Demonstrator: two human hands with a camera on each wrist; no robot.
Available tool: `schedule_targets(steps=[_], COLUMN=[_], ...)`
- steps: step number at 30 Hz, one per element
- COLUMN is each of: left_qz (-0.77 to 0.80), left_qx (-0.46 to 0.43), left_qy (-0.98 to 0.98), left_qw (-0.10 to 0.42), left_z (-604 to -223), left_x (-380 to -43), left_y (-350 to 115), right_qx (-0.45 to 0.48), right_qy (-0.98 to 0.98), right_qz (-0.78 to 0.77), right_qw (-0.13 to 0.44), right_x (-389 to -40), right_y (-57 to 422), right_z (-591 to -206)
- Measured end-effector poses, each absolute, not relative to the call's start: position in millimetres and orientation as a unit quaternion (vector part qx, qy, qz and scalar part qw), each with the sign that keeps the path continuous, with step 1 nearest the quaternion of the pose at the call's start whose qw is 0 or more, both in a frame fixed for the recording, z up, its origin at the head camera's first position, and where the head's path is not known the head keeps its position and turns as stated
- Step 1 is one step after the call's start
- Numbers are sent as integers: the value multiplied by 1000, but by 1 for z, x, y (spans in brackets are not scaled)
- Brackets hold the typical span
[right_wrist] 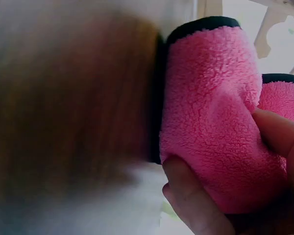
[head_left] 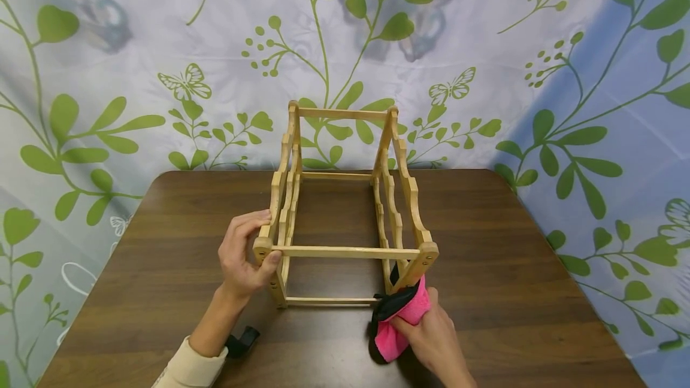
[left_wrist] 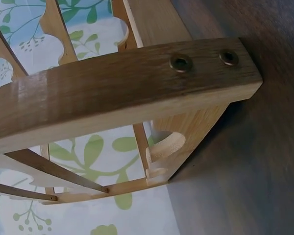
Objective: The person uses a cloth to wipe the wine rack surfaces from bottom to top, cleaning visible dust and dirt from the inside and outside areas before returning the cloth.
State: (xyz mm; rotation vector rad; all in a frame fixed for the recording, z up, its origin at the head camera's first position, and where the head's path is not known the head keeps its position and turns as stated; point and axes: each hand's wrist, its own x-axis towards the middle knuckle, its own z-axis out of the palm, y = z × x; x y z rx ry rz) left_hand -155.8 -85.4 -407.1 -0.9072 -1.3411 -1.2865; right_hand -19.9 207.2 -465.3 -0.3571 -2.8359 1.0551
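Note:
A light wooden rack [head_left: 345, 252] with scalloped side rails stands on the brown table. My left hand [head_left: 245, 253] grips its near left top corner, thumb over the front and fingers along the outer side. Two bolts show in a wooden post of the rack [left_wrist: 112, 93] in the left wrist view. In my right hand [head_left: 433, 334] is a pink fluffy cloth [head_left: 396, 334] with black edging, bunched at the lower part of the near right leg. The right wrist view shows the cloth [right_wrist: 210, 98] pinched between thumb and fingers.
The brown wooden table [head_left: 501, 268] reaches back to a leaf-patterned curtain [head_left: 226, 64]. A small black object [head_left: 242, 342] lies beside the left wrist. Near the table's left edge hangs a white cable [head_left: 75, 277].

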Motion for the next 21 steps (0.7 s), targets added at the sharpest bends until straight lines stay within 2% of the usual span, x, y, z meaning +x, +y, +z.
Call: schedule_targets(steps=[7,13,15,21], left_qz=[-430,-315,-284,-226], left_qx=[-367,-374,-388,-414], left_qy=[-680,-703,-706,-771], left_qw=[467,517,520,427], left_z=[-388,-360,-354,-354], left_x=[-141,-119,-112,-95], left_y=[-98,-75,-60,-18], right_qx=[-117,-117,-114,-109], right_qy=[-926,-921,-919,-897], right_qz=[358,371,376,424], right_qw=[33,35,32,58], right_x=[-21,-19,-19,-21], right_y=[212,210,207,199], right_z=[-470,-471,-472,-474])
